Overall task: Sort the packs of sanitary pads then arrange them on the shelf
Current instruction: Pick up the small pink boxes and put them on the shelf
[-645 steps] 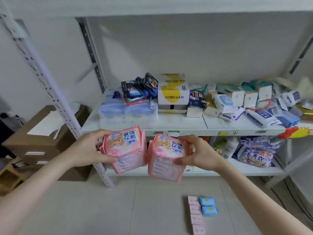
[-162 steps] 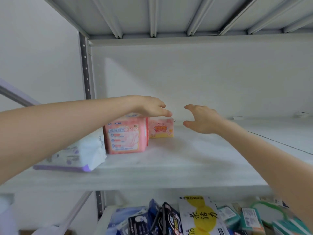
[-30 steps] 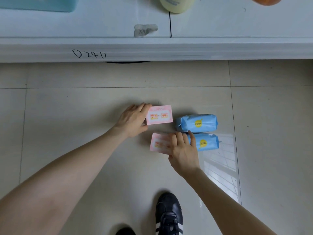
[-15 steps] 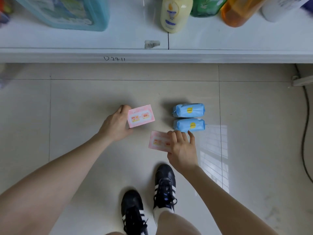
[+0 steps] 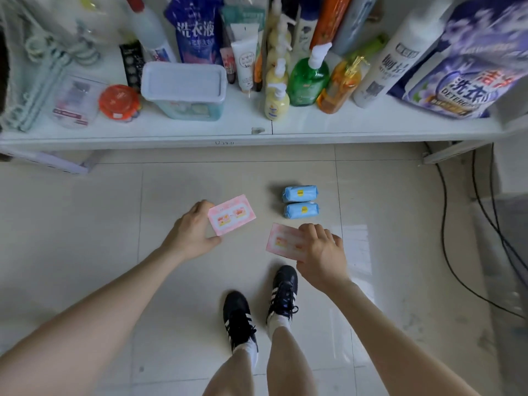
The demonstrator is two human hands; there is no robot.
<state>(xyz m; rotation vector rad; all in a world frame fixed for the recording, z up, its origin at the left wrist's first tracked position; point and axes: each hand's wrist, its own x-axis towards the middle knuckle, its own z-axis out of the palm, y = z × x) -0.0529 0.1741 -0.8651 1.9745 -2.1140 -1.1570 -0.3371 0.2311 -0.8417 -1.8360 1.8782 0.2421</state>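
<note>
The floor (image 5: 85, 224) is pale glossy tile. The left hand (image 5: 191, 235) grips one pink pack (image 5: 232, 214) by its end, thumb and fingers curled around it. The right hand (image 5: 323, 252) clasps a second pink pack (image 5: 285, 242) from above. Two blue packs (image 5: 300, 202) lie side by side on the tiles just beyond. The white bottom shelf (image 5: 171, 142) carries a lidded tub (image 5: 184, 90), pump bottles (image 5: 307, 81) and detergent bags (image 5: 463, 81). Black cables (image 5: 445, 238) trail along the right.
</note>
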